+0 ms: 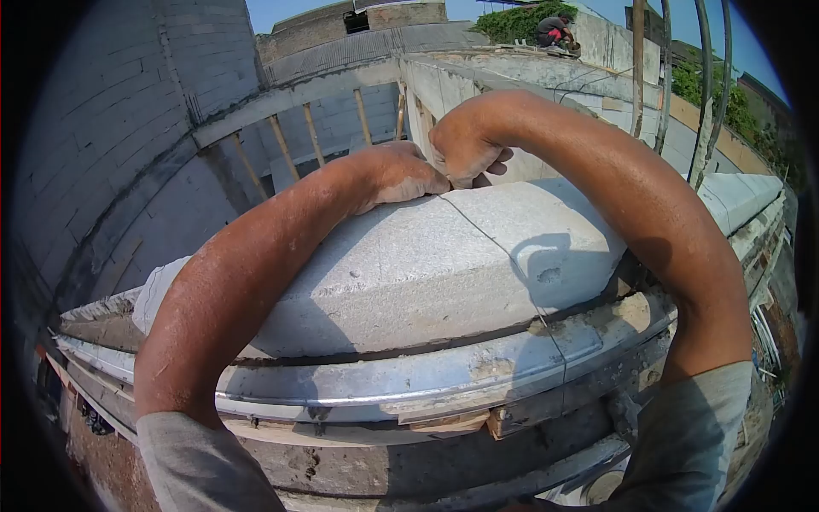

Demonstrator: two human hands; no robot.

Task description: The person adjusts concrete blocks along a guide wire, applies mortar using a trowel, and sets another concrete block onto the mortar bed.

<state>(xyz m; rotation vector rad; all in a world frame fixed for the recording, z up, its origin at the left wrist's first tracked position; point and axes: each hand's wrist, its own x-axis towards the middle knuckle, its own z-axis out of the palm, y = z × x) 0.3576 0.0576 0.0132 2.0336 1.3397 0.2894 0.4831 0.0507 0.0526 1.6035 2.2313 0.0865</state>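
Observation:
A big white lightweight concrete block [392, 282] lies across the top of the wall in front of me. Over its top and down its near face runs a thin dark wire [484, 232], hanging on past the ledge below. At the block's far upper edge my left hand [409, 177] is closed, its fingertips at the upper end of the wire. Just to the right and touching it, my right hand [469, 156] is closed with curled fingers. What lies inside the right hand is hidden.
A metal-faced strip [409, 384] and timber run along the ledge under the block. Another white block [738, 200] continues at right, near upright rods [706, 94]. Bamboo props [314, 135] stand beyond. A person [556, 32] crouches on a far wall.

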